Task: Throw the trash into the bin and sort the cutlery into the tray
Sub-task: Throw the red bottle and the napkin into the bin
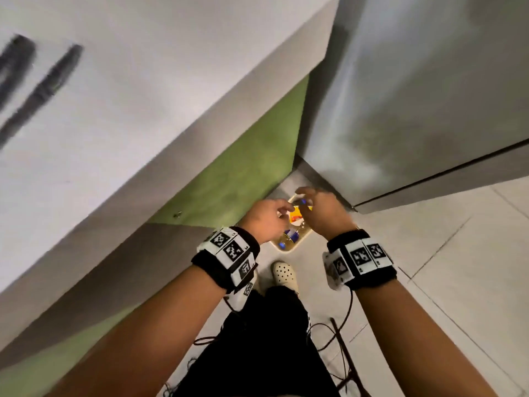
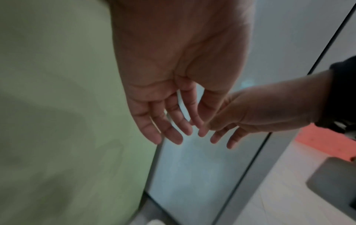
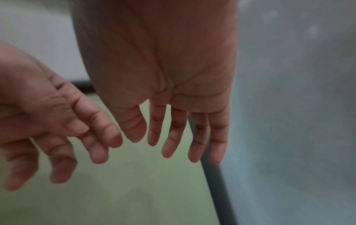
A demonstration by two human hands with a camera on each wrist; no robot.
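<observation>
In the head view both my hands hover side by side over a cream-rimmed bin (image 1: 282, 249) on the floor. The bin holds colourful trash: an orange-yellow wrapper (image 1: 296, 216) and blue bits (image 1: 289, 235). My left hand (image 1: 267, 217) and right hand (image 1: 320, 210) are partly in front of it. In the wrist views the left hand (image 2: 169, 134) and the right hand (image 3: 173, 144) have loosely spread fingers and hold nothing, their fingertips close together. Two dark, blurred utensils (image 1: 43, 84) lie on the white countertop (image 1: 143, 96) at the upper left.
The bin sits in a corner between a green cabinet front (image 1: 243, 173) and a tall steel appliance (image 1: 415, 96). My foot in a white perforated clog (image 1: 283, 275) stands just before the bin. Thin cables (image 1: 337, 339) trail over the pale floor tiles.
</observation>
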